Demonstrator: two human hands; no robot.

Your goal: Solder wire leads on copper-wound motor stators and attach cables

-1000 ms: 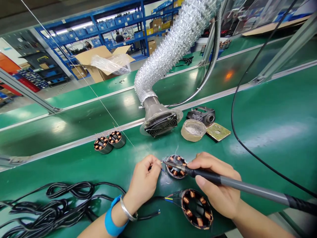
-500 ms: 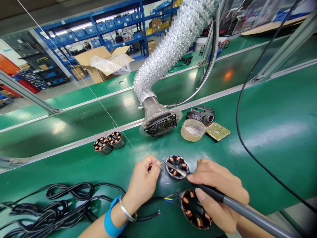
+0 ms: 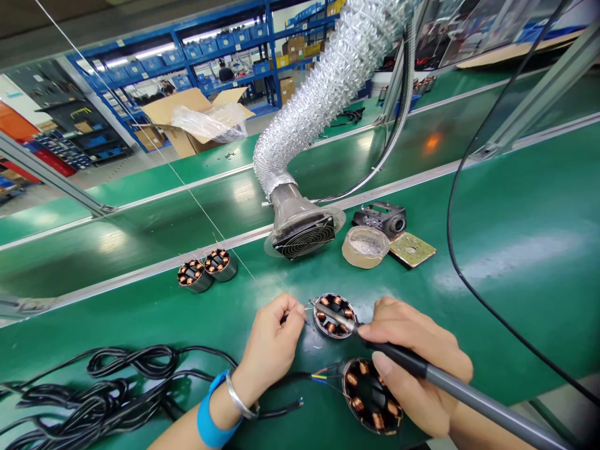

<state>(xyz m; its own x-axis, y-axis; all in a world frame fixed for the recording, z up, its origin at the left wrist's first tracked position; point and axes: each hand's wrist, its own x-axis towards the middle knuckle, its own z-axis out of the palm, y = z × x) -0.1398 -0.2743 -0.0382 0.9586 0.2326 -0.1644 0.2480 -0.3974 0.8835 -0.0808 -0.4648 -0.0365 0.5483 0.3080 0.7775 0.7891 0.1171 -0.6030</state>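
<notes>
Stator, the small one ringed with copper coils, lies flat on the green bench, between the two hands. The right hand is closed round the grip of a soldering iron, pen-fashion, with the tip laid across the stator's left rim. The left hand pinches something thin between thumb and forefinger just beside that tip; it looks like a fine wire end, though it is too small to tell for sure.

A larger stator with coloured leads sits partly under the right palm. The extractor nozzle stands behind.

The left fingertips are very near the hot tip, so a small slip could burn them. The tip could also scorch a neighbouring coil if it drifts inward.
</notes>
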